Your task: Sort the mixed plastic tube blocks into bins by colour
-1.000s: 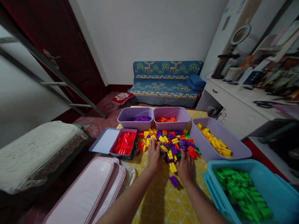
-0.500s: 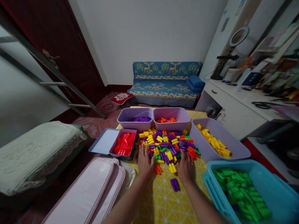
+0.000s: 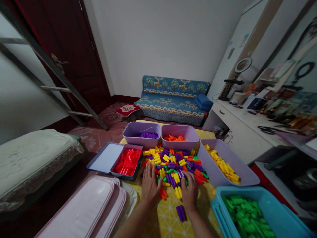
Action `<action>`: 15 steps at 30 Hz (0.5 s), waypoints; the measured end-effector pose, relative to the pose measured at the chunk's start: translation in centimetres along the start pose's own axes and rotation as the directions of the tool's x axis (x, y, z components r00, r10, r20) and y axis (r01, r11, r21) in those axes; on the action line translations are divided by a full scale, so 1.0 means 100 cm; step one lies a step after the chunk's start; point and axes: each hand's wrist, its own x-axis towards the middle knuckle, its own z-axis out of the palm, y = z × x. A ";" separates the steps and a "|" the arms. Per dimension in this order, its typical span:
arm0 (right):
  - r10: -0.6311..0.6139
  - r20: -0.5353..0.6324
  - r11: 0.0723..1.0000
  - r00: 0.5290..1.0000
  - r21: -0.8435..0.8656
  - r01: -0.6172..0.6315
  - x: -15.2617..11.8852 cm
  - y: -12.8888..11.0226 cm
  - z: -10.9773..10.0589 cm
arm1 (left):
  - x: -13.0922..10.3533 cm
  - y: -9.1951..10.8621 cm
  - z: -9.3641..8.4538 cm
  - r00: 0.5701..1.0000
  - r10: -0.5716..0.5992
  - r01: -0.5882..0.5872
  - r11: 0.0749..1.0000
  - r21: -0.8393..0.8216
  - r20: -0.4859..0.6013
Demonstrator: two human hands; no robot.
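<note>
A mixed pile of small plastic pieces [image 3: 170, 165], shaped like paired tubes in yellow, purple, orange, red and green, lies mid-table. My left hand [image 3: 150, 183] rests at the pile's left edge, fingers stretched out and apart, holding nothing. At the near right side, my right hand [image 3: 190, 191] has its fingers bent down into the pieces; green and purple ones show by the fingertips, and what they grip is hidden. One purple piece [image 3: 181, 213] lies apart on the yellow cloth, close to my right wrist.
Behind the pile stand a lilac bin [image 3: 138, 142] with purple pieces and another lilac bin [image 3: 180, 145] with orange ones. A third lilac bin [image 3: 247, 178] holds yellow pieces, a blue bin [image 3: 219, 206] green. Left are a red-filled open case [image 3: 104, 158] and pink lids [image 3: 81, 205].
My right hand's fingers have bent and drawn inward over the pieces. My left hand stays flat at the pile's left edge. The camera view has tilted up.
</note>
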 end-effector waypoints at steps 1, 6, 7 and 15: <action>-0.021 0.032 1.000 0.999 0.003 0.021 0.009 -0.010 0.004 | 0.000 0.000 0.000 1.000 -0.006 0.006 1.000 -0.002 0.003; -0.053 0.342 0.962 0.938 -0.236 0.141 0.053 -0.043 0.020 | 0.001 0.002 -0.003 0.999 -0.023 0.023 1.000 0.007 0.027; -0.048 0.412 0.939 0.910 -0.291 0.182 0.059 -0.047 0.020 | 0.001 0.002 -0.003 0.999 -0.022 0.022 1.000 0.007 0.028; -0.020 0.527 0.924 0.849 -0.314 0.217 0.069 -0.057 0.018 | 0.000 0.001 -0.001 0.999 -0.010 0.009 1.000 0.025 0.044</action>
